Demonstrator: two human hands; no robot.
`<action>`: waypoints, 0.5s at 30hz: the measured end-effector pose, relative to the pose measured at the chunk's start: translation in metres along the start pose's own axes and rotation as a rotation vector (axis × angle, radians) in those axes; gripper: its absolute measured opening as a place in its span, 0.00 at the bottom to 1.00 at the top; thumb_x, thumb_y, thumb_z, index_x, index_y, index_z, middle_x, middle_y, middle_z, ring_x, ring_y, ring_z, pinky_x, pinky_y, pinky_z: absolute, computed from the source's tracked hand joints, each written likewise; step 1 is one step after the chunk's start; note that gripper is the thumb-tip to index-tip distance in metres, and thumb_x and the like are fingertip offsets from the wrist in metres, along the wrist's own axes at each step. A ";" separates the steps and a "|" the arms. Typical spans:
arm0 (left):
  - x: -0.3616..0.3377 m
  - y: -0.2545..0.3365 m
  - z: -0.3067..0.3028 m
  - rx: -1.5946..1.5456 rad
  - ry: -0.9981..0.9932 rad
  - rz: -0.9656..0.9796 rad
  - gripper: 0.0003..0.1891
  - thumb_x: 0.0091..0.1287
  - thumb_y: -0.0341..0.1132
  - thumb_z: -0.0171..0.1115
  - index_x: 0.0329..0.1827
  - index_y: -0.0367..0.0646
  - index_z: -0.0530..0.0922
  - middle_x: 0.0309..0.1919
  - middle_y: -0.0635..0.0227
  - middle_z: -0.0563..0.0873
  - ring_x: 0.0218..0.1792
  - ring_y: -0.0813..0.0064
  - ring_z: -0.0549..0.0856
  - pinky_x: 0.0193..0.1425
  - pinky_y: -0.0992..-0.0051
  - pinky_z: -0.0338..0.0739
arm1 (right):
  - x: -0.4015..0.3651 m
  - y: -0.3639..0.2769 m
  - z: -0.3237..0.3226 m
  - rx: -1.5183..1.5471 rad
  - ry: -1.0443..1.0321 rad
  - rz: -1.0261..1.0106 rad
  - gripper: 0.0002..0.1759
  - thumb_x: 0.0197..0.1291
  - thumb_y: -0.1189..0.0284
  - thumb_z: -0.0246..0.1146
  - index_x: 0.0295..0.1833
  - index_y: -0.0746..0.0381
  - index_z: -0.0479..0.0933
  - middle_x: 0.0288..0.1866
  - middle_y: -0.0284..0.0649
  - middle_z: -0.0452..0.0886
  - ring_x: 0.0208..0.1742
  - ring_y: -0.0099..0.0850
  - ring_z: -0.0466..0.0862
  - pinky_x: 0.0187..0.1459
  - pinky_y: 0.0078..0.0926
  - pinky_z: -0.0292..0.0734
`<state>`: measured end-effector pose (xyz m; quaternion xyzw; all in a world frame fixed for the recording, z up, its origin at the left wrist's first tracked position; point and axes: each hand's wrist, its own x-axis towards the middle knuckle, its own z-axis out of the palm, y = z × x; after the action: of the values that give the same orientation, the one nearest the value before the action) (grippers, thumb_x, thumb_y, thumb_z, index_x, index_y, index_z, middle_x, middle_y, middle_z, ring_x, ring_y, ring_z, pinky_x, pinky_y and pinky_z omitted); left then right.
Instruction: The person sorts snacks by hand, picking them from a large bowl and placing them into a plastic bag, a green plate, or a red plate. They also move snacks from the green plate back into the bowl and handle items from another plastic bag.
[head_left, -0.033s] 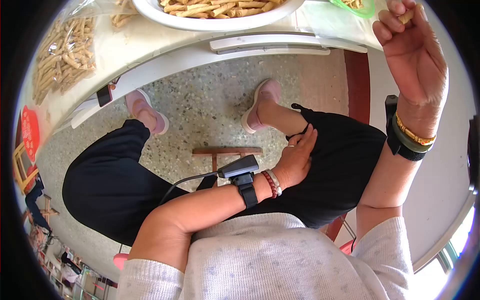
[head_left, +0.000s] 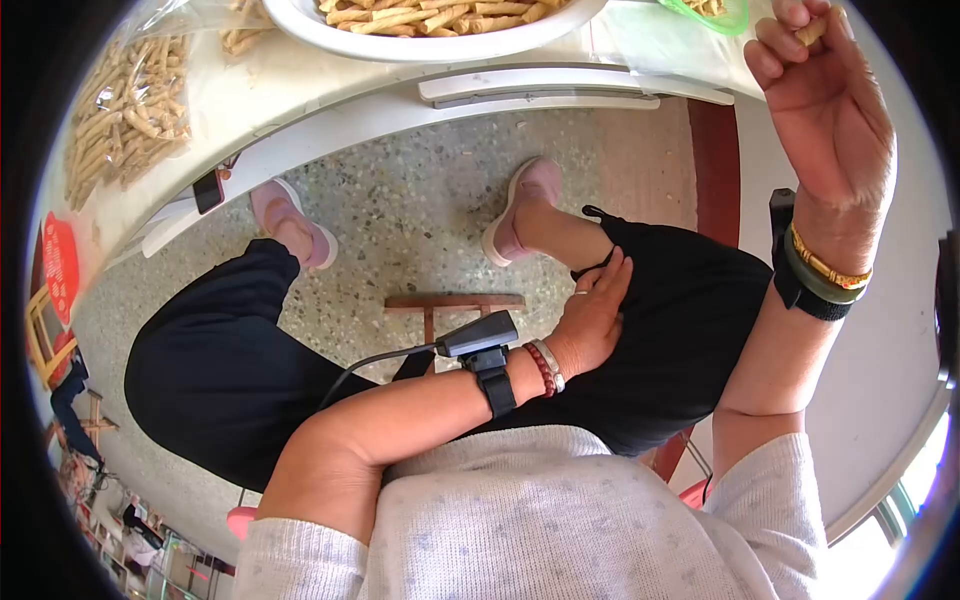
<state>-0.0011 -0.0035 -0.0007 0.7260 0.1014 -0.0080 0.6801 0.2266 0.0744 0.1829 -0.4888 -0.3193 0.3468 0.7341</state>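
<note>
My right hand (head_left: 830,130) is raised at the upper right, palm toward me. Its fingertips pinch a short piece of a pale golden stick snack (head_left: 812,31). Close to that hand, at the top edge, lies a green basket (head_left: 738,18) with similar sticks, only partly in view. My left hand (head_left: 590,320) lies flat on the black trousers (head_left: 680,310) over my right thigh, fingers stretched out and holding nothing. A black device (head_left: 480,335) with a cable is strapped to my left wrist.
On the table (head_left: 230,120) stands a white oval dish (head_left: 440,50) of stick snacks, cut off at the top. A clear bag of sticks (head_left: 135,110) lies at the left. Below are the table's white edge, a wooden stool bar (head_left: 455,302) and my pink shoes (head_left: 535,185).
</note>
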 end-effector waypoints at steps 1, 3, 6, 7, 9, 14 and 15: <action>-0.001 -0.001 0.003 0.000 0.065 0.008 0.39 0.55 0.19 0.54 0.73 0.35 0.52 0.74 0.45 0.45 0.66 0.40 0.61 0.72 0.58 0.57 | 0.000 0.000 0.001 0.000 0.018 -0.005 0.11 0.72 0.64 0.51 0.46 0.59 0.71 0.36 0.35 0.77 0.33 0.24 0.76 0.38 0.24 0.73; -0.005 0.004 0.002 0.023 0.076 -0.037 0.39 0.55 0.19 0.54 0.73 0.34 0.52 0.73 0.41 0.45 0.66 0.40 0.61 0.72 0.58 0.57 | 0.000 0.002 -0.001 0.011 0.011 -0.010 0.11 0.72 0.64 0.50 0.46 0.59 0.71 0.36 0.35 0.77 0.33 0.24 0.76 0.38 0.24 0.73; -0.002 0.008 0.002 0.028 0.092 -0.075 0.39 0.55 0.18 0.54 0.73 0.34 0.52 0.71 0.35 0.46 0.66 0.38 0.60 0.72 0.57 0.57 | 0.001 0.001 -0.001 0.006 -0.004 -0.024 0.11 0.72 0.64 0.50 0.46 0.59 0.71 0.37 0.35 0.77 0.33 0.24 0.76 0.37 0.23 0.73; -0.001 0.009 0.002 0.022 0.096 -0.091 0.39 0.54 0.19 0.54 0.73 0.35 0.52 0.70 0.32 0.46 0.66 0.37 0.60 0.72 0.57 0.58 | 0.000 0.001 -0.001 0.012 -0.006 -0.027 0.11 0.72 0.64 0.50 0.47 0.59 0.71 0.37 0.35 0.77 0.33 0.24 0.76 0.37 0.23 0.73; -0.001 0.012 0.003 -0.022 0.079 -0.153 0.40 0.55 0.18 0.54 0.74 0.40 0.51 0.71 0.34 0.46 0.68 0.37 0.57 0.73 0.58 0.55 | 0.000 0.001 -0.003 0.020 -0.008 -0.021 0.11 0.72 0.64 0.50 0.47 0.59 0.71 0.37 0.35 0.77 0.33 0.24 0.76 0.37 0.23 0.73; 0.005 0.012 -0.003 -0.073 0.092 -0.256 0.40 0.54 0.16 0.53 0.74 0.50 0.57 0.72 0.37 0.46 0.71 0.43 0.58 0.72 0.63 0.61 | -0.001 -0.002 -0.003 0.027 -0.006 -0.034 0.10 0.71 0.65 0.50 0.47 0.59 0.71 0.37 0.35 0.77 0.33 0.24 0.76 0.37 0.24 0.73; 0.006 0.011 -0.005 -0.186 0.105 -0.289 0.40 0.54 0.15 0.52 0.72 0.50 0.59 0.72 0.39 0.48 0.71 0.47 0.60 0.70 0.65 0.64 | -0.001 -0.003 -0.004 0.024 -0.016 -0.035 0.10 0.72 0.65 0.50 0.47 0.59 0.71 0.37 0.35 0.77 0.33 0.24 0.76 0.37 0.24 0.73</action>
<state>0.0063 0.0015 0.0095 0.6372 0.2405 -0.0585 0.7299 0.2294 0.0709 0.1840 -0.4716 -0.3295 0.3416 0.7432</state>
